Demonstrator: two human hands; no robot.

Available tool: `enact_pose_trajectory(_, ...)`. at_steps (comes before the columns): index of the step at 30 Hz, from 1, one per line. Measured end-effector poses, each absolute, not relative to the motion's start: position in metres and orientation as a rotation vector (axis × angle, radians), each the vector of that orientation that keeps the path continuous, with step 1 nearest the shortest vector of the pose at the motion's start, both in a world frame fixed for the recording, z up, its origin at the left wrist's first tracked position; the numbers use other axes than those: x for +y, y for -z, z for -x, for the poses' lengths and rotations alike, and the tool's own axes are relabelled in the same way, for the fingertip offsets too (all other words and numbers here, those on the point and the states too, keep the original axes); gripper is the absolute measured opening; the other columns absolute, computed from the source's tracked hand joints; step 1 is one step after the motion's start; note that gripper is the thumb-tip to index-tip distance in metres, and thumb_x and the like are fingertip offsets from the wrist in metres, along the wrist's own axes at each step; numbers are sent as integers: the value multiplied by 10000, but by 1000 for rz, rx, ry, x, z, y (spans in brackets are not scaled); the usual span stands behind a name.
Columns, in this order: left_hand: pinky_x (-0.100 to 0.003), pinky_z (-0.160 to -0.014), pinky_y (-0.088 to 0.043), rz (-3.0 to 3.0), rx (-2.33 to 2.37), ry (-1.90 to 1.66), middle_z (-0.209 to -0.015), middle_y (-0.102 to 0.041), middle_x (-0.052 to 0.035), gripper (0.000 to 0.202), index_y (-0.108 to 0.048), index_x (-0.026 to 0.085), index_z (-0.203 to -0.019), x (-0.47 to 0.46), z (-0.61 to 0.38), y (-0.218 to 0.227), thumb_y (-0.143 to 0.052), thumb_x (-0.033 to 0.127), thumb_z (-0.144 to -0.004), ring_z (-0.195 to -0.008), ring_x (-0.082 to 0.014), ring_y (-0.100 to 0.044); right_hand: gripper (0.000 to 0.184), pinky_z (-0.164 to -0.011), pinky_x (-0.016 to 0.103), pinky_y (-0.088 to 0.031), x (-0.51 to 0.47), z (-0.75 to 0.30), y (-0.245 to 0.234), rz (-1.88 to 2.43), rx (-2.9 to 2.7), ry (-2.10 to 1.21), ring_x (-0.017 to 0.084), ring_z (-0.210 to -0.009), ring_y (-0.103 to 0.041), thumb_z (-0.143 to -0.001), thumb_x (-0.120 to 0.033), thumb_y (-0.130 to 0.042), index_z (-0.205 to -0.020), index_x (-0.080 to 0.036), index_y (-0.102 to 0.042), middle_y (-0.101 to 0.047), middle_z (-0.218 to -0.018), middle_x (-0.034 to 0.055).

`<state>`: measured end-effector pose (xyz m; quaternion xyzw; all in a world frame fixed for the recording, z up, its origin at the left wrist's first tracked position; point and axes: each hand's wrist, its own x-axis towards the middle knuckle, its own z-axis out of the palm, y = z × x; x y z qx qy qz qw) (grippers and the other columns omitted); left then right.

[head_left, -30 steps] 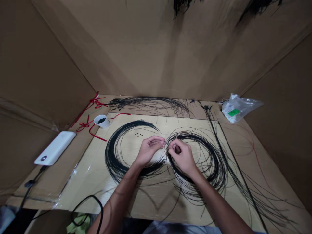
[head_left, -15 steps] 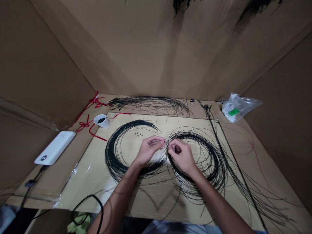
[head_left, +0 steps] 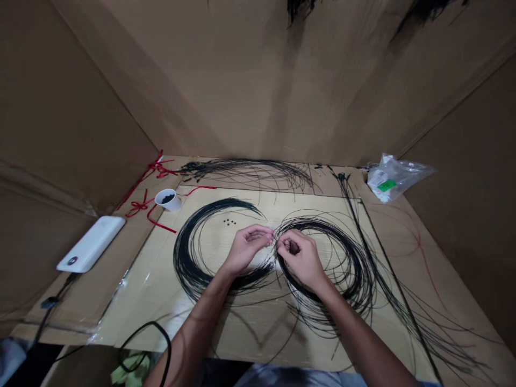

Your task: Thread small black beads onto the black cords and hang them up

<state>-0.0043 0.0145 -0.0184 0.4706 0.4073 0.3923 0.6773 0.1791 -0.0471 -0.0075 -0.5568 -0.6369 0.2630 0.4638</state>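
Observation:
My left hand (head_left: 250,246) is closed, thumb and forefinger pinched at a thin dark strand. Fingertip to fingertip with it, my right hand (head_left: 299,251) pinches at the same spot, its other fingers curled. What exactly lies between the fingertips is too small to make out beyond a black cord end. Beneath and left of my left hand is a C-shaped bundle of black cords (head_left: 183,250). A looser coil of black cords (head_left: 358,263) lies under and to the right of my right hand. Several tiny black beads (head_left: 229,222) sit inside the left bundle's curve.
A white cup (head_left: 173,202) with small black pieces stands at left, near red ribbons (head_left: 139,207) and a white power bank (head_left: 92,244). More black cords (head_left: 258,166) lie along the back. A clear plastic bag (head_left: 397,174) rests at back right. Cardboard walls enclose the table.

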Motion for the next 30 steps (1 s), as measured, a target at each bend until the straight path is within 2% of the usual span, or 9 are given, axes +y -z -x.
enact_pose_trajectory(18, -275, -821, -618, -1052, 934, -885, -865, -823, -83, 380, -830, 142, -955, 15, 6, 20, -970, 403, -718, -796, -174, -759, 159, -659, 300, -371, -46, -176, 8, 1353, -1575, -627, 173, -700, -535, -882, -102, -626, -773, -215, -650, -581, -713, -18)
enact_pose_trajectory(30, -303, -862, -634, -1064, 942, -881, -884, -829, -90, 407, -831, 152, -953, 15, 8, 21, -973, 447, -710, -827, -193, -773, 172, -646, 298, -359, -47, -173, 6, 1360, -1560, -631, 172, -700, -530, -864, -86, -615, -757, -218, -640, -570, -718, -19)
